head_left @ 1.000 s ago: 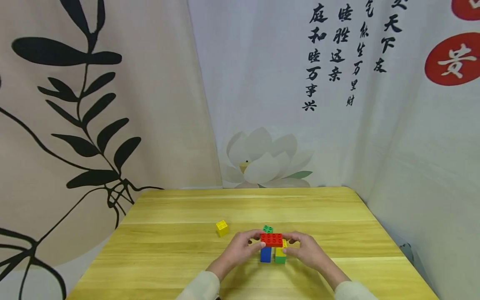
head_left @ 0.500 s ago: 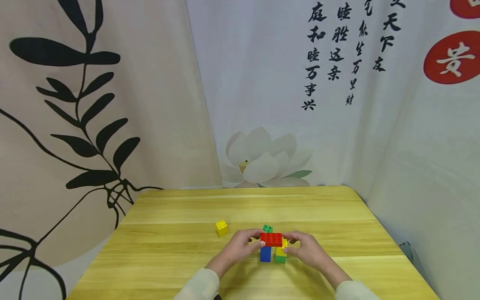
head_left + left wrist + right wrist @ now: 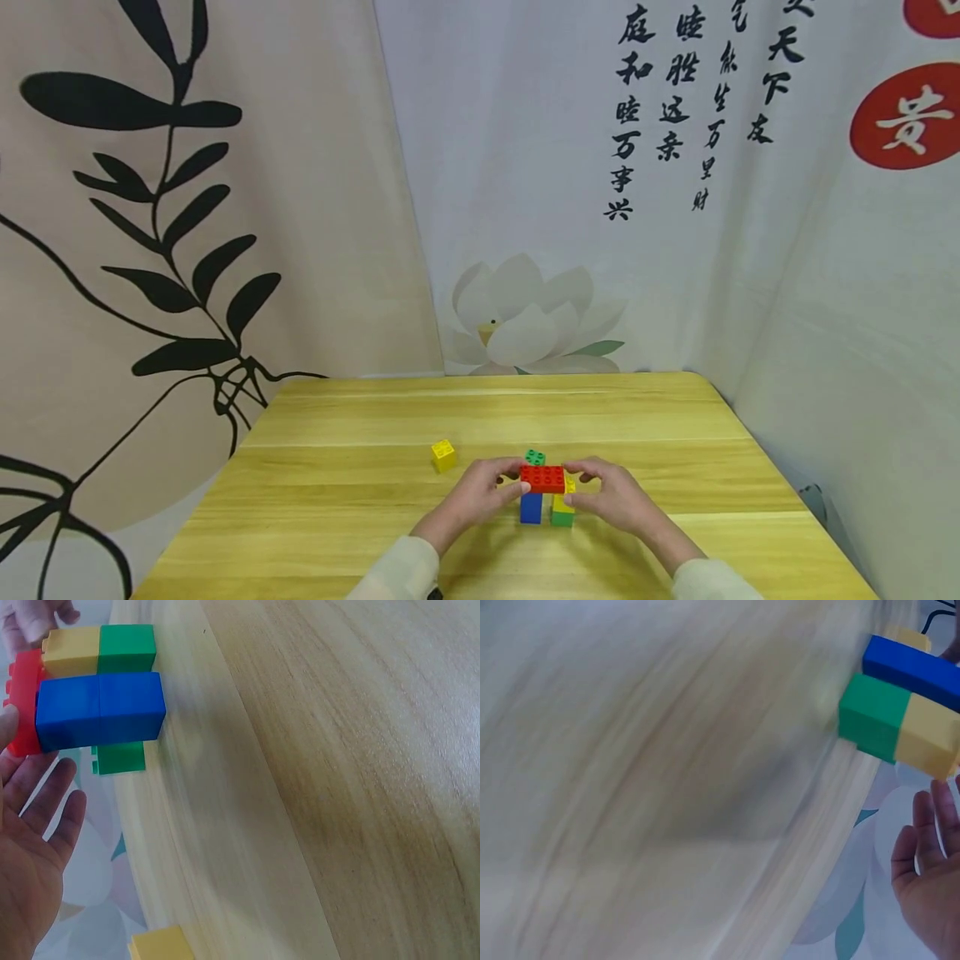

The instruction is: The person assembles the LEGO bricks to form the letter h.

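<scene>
The backdrop is being formed by a printed hanging [image 3: 660,292], by which the space beyond the far edge is being closed off. Below it, the wooden table [image 3: 337,500] is being seen with its edges well apart from the bricks; open wood is being offered on both sides, so sideways room is being judged ample.

The two hands are being held apart, with the build between them. By the left hand [image 3: 483,493], the near end of a red brick [image 3: 543,479] is being pinched between thumb and finger. By the right hand [image 3: 611,497], a yellow brick [image 3: 930,739] is apparently being gripped, its far-side contact being partly hidden.

Two columns are being stood side by side: a blue column [image 3: 101,711] of two bricks, and the yellow brick on a green brick [image 3: 874,709]. Both are being judged complete in height. Across their tops the red brick is being laid as a bridge; whether it is being fully seated cannot be told.

Among the smallest pieces, a studded green block [image 3: 536,457] is being glimpsed just behind, its joining unclear, while a loose yellow cube [image 3: 444,456] is being left unused, apart to the left.
</scene>
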Demonstrator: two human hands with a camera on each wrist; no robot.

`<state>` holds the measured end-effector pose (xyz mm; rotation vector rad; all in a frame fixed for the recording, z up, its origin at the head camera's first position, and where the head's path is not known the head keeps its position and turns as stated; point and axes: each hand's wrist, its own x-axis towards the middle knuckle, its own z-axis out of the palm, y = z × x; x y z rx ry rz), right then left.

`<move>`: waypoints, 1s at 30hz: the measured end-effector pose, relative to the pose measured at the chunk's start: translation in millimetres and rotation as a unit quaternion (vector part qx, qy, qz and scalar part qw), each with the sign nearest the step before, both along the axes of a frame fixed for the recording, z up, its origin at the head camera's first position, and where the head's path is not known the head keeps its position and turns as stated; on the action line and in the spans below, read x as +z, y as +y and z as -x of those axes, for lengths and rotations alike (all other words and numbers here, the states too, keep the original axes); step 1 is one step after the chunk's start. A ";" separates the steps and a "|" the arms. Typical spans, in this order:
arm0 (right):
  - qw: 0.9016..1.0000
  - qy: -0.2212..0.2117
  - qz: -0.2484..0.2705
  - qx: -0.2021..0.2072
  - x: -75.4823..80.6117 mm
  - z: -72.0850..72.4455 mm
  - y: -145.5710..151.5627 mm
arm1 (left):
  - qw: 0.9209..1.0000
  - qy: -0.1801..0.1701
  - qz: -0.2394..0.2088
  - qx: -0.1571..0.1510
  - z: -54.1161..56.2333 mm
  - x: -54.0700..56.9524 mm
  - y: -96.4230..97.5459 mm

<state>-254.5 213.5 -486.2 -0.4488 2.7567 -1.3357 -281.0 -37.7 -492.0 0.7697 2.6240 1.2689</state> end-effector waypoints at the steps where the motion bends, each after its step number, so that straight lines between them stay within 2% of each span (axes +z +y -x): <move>1: 1.000 0.003 0.002 0.002 0.8 0.5 -1.1 | 1.000 0.001 0.002 0.000 -0.1 0.1 -0.2; 15: 0.998 0.056 0.010 -0.003 -4.6 1.1 -8.0 | 1.000 0.010 -0.008 -0.007 -1.9 1.6 0.0; 24: 1.000 0.023 0.002 0.013 -2.4 4.0 -6.0 | 1.000 -0.014 -0.012 -0.002 -0.2 0.0 -1.7; 30: 1.000 -0.008 0.020 0.015 -6.0 3.4 -6.2 | 1.000 -0.004 0.001 -0.005 -0.4 2.4 -1.1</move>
